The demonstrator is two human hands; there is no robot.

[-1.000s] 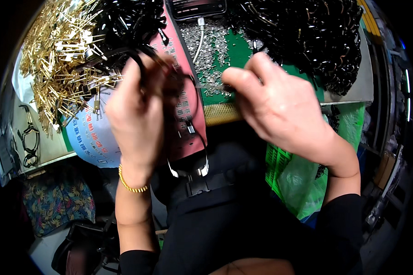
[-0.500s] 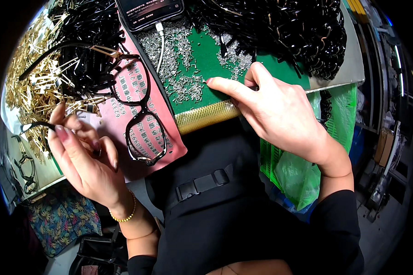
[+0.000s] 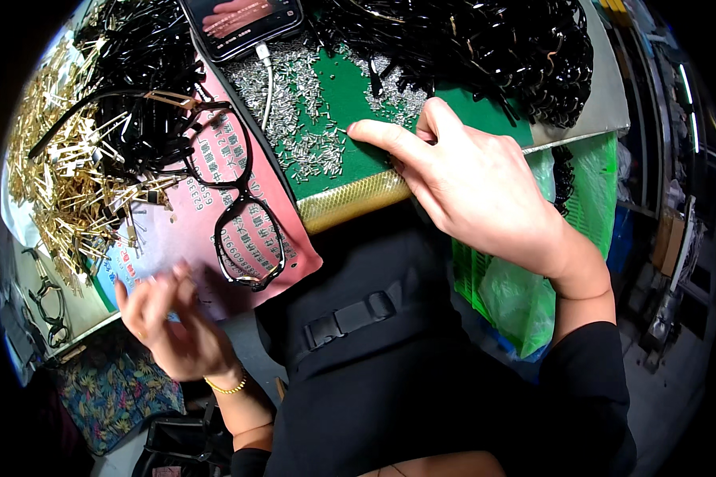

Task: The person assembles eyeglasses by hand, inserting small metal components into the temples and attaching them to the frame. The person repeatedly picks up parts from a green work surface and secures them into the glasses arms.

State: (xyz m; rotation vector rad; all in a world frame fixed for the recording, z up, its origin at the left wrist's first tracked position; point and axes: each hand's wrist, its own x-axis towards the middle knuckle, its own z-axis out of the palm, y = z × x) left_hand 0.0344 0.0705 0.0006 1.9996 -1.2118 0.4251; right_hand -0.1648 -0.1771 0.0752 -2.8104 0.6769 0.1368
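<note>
Left of the right hand (image 3: 485, 179), silver screws (image 3: 315, 153) are strewn beside its outstretched forefinger — any pinch is hidden; the left hand (image 3: 171, 324), fingers loosely spread, is farther.

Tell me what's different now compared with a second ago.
The eyeglass frame, blurred at the left hand a second ago, has been let go and lies on the pink sheet. The dark piece at that hand's fingers half a second ago is no longer there, and the hand has drawn back toward the person. Since half a second ago, the right hand stays near the metal pins.
</note>
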